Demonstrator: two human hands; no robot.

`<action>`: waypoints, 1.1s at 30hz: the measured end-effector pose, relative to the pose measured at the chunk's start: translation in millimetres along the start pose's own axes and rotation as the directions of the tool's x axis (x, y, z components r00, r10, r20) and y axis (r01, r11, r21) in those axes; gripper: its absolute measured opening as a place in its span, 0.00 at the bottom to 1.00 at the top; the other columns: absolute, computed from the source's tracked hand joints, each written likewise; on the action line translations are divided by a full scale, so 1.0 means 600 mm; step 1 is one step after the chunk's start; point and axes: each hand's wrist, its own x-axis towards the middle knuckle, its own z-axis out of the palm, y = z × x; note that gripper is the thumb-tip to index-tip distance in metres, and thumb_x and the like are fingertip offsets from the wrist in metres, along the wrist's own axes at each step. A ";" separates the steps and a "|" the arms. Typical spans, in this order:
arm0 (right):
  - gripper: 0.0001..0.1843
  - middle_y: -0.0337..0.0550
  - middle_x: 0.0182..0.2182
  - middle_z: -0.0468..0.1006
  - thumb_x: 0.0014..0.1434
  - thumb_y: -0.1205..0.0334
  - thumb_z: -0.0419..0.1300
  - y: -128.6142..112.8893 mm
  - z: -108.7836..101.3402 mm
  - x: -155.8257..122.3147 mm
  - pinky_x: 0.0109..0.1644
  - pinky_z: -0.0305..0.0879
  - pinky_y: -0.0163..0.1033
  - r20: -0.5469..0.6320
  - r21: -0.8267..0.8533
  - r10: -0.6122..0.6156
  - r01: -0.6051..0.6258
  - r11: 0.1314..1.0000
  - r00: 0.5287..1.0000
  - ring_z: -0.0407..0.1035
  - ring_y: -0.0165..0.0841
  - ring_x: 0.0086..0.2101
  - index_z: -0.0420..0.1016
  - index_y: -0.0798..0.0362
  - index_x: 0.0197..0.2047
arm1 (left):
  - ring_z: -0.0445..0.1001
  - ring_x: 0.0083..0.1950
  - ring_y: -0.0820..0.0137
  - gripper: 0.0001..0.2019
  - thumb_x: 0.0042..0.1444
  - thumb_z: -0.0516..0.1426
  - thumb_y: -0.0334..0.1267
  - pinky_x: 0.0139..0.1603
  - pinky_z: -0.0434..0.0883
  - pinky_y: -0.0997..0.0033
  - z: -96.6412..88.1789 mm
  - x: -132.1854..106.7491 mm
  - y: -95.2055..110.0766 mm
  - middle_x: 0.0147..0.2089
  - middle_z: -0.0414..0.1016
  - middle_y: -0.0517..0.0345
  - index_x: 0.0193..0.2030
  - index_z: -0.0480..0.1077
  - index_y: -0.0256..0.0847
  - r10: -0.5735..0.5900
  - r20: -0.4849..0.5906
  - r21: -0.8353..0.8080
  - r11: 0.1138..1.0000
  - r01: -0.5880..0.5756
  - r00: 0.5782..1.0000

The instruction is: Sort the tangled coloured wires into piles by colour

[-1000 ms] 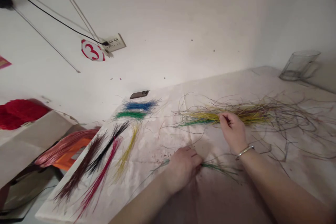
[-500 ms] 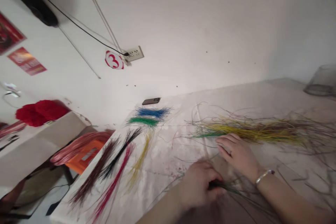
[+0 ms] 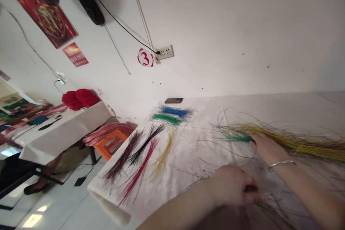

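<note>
My left hand is closed around a small bunch of thin dark strands, which trail out past my fingers over the white-stained cloth. My right hand, wearing a thin silver bangle, lies on the green end of a long yellow and green strand bundle. Its grip is hard to judge. Farther left lie separate bunches: blue, green, yellow, red, black and maroon.
A phone lies at the cloth's far edge, below a wall socket. Beyond the table's left edge stand an orange crate with pink strands and a white-covered table bearing red paper balls.
The view has swung, shifting the table rightward in the picture. My left hand has closed on the dark strands, and my right hand has moved from beside the bundle onto its green end.
</note>
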 end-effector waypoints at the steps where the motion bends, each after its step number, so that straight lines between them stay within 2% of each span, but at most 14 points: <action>1: 0.17 0.58 0.43 0.77 0.57 0.66 0.51 0.002 0.002 0.009 0.47 0.66 0.46 0.043 -0.042 0.019 -0.017 0.999 0.999 0.73 0.44 0.41 0.77 0.56 0.45 | 0.75 0.37 0.66 0.16 0.60 0.54 0.51 0.34 0.68 0.72 0.001 0.000 -0.005 0.35 0.79 0.55 0.42 0.76 0.42 -0.009 -0.021 -0.042 0.999 0.009 1.000; 4: 0.18 0.59 0.43 0.76 0.58 0.63 0.51 0.001 -0.001 0.031 0.42 0.65 0.47 0.130 -0.157 0.121 -0.100 0.982 0.984 0.74 0.44 0.37 0.76 0.57 0.48 | 0.75 0.37 0.69 0.12 0.60 0.55 0.44 0.36 0.68 0.75 0.011 -0.004 -0.025 0.35 0.79 0.57 0.43 0.76 0.41 -0.051 -0.103 -0.176 0.984 0.033 0.993; 7: 0.16 0.60 0.41 0.77 0.56 0.63 0.55 -0.010 -0.015 0.047 0.39 0.65 0.45 0.117 -0.174 0.193 -0.171 0.970 0.974 0.73 0.44 0.36 0.78 0.58 0.44 | 0.75 0.37 0.70 0.12 0.60 0.54 0.42 0.37 0.68 0.76 0.020 -0.011 -0.038 0.35 0.79 0.56 0.43 0.76 0.40 -0.097 -0.163 -0.281 0.959 0.048 0.982; 10: 0.12 0.55 0.37 0.78 0.55 0.65 0.56 -0.022 -0.027 0.052 0.39 0.64 0.41 0.086 -0.181 0.205 -0.187 0.966 0.975 0.73 0.40 0.36 0.79 0.56 0.39 | 0.74 0.38 0.70 0.11 0.60 0.54 0.40 0.39 0.67 0.75 0.022 -0.015 -0.043 0.36 0.78 0.56 0.43 0.76 0.40 -0.115 -0.192 -0.343 0.938 0.044 0.975; 16: 0.11 0.48 0.35 0.79 0.58 0.63 0.55 -0.050 -0.060 0.042 0.43 0.63 0.40 0.005 -0.138 0.160 -0.158 0.978 0.987 0.71 0.38 0.38 0.79 0.53 0.38 | 0.73 0.37 0.70 0.10 0.59 0.54 0.37 0.39 0.67 0.75 0.015 -0.012 -0.043 0.34 0.76 0.56 0.39 0.76 0.39 -0.085 -0.199 -0.365 0.931 0.007 0.976; 21: 0.12 0.49 0.38 0.79 0.60 0.62 0.55 -0.076 -0.114 0.044 0.50 0.61 0.45 -0.176 -0.102 0.036 -0.055 0.993 0.984 0.71 0.38 0.40 0.81 0.52 0.35 | 0.72 0.37 0.71 0.09 0.58 0.54 0.35 0.40 0.66 0.76 0.015 -0.012 -0.041 0.33 0.76 0.56 0.38 0.76 0.39 -0.077 -0.213 -0.379 0.925 -0.009 0.974; 27: 0.15 0.50 0.39 0.79 0.62 0.61 0.52 -0.099 -0.166 0.042 0.54 0.59 0.46 -0.205 0.014 0.006 -0.004 1.000 0.979 0.70 0.39 0.46 0.80 0.53 0.36 | 0.72 0.36 0.71 0.09 0.59 0.54 0.35 0.39 0.65 0.76 0.012 -0.012 -0.038 0.32 0.75 0.57 0.36 0.76 0.40 -0.071 -0.205 -0.359 0.933 -0.008 0.976; 30: 0.18 0.49 0.35 0.78 0.64 0.56 0.50 -0.111 -0.177 0.030 0.53 0.59 0.46 -0.241 0.077 0.015 0.004 0.997 0.970 0.70 0.38 0.42 0.78 0.53 0.31 | 0.72 0.36 0.71 0.09 0.58 0.54 0.35 0.39 0.65 0.75 0.012 -0.011 -0.037 0.32 0.75 0.57 0.36 0.76 0.40 -0.081 -0.200 -0.371 0.929 0.001 0.977; 33: 0.20 0.46 0.28 0.75 0.64 0.55 0.50 -0.120 -0.166 0.009 0.44 0.62 0.42 -0.219 0.097 0.033 -0.012 0.995 0.975 0.69 0.37 0.34 0.74 0.52 0.25 | 0.71 0.36 0.70 0.09 0.58 0.54 0.37 0.38 0.65 0.75 0.013 -0.012 -0.037 0.34 0.74 0.56 0.39 0.76 0.40 -0.139 -0.216 -0.421 0.906 0.037 0.966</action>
